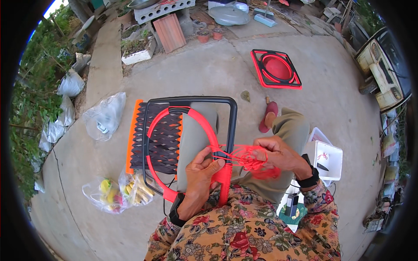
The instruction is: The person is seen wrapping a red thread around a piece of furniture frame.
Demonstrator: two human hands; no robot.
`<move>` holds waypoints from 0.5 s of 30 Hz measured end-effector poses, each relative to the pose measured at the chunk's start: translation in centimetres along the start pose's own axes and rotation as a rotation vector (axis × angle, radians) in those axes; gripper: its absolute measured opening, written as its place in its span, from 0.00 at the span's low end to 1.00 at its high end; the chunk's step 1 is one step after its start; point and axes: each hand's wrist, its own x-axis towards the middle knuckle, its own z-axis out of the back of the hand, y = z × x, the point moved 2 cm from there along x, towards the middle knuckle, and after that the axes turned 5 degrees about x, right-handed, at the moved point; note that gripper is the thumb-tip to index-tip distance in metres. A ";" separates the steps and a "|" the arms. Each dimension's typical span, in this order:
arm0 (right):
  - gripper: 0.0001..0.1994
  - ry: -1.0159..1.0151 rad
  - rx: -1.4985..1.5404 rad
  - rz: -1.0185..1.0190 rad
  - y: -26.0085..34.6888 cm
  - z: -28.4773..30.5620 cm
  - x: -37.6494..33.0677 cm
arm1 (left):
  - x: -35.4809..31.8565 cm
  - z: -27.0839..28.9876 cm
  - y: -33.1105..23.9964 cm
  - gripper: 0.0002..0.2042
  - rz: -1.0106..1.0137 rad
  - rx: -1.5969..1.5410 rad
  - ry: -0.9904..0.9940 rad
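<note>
A black square frame (pixel 234 117) with a ring inside it rests across my lap, and red cord wraps most of the ring (pixel 208 126) and part of the frame's near right side. My left hand (pixel 198 174) is closed at that wrapped side, thumb and fingers pinching strands of red cord. Those strands run across to a loose red cord bundle (pixel 250 157), which my right hand (pixel 281 152) grips over my right thigh. The fingertips of my right hand are partly hidden by the bundle.
A second red-and-black frame (pixel 278 85) lies on the concrete ahead. Left of my lap stand a woven dark seat (pixel 154 139) with orange edges and plastic bags of fruit (pixel 111 195). At right are a white box (pixel 331 158) holding a knife (pixel 322 167) and a dark phone (pixel 291 205).
</note>
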 end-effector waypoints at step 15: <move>0.14 -0.296 0.662 -0.231 -4.0 3.1 -0.4 | 0.1 0.5 -0.2 0.17 -0.065 0.078 0.068</move>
